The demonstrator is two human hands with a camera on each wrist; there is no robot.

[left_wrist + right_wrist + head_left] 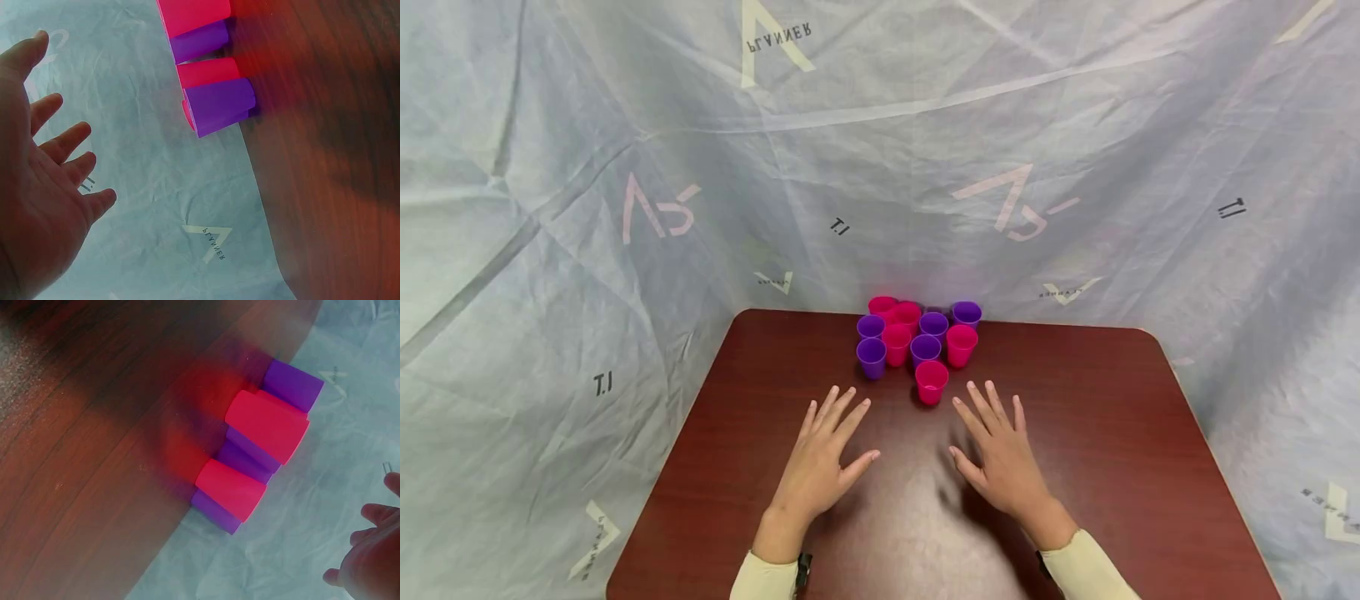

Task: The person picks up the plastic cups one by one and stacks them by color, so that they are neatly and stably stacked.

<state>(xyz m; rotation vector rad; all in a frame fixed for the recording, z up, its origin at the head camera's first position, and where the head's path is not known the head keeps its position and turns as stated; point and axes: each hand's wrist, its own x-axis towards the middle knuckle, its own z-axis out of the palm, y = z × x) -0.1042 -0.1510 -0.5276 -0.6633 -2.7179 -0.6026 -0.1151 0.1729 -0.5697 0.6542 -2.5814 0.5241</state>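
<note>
Several pink and purple cups stand upright, mouths up, in a close cluster at the far edge of the table. A pink cup (931,383) is the nearest of them, and a purple cup (872,358) stands at the cluster's front left. Another pink cup (961,346) is on the right side, with a purple cup (966,314) behind it. My left hand (820,467) is held over the table with fingers spread and holds nothing. Likewise spread and holding nothing, my right hand (1003,462) is over the table to the right, its fingertips short of the nearest pink cup.
The dark red-brown wooden table (715,467) has rounded far corners. Right behind the cups and along both sides hangs a pale grey printed sheet (850,167). Shadows of the hands fall on the tabletop.
</note>
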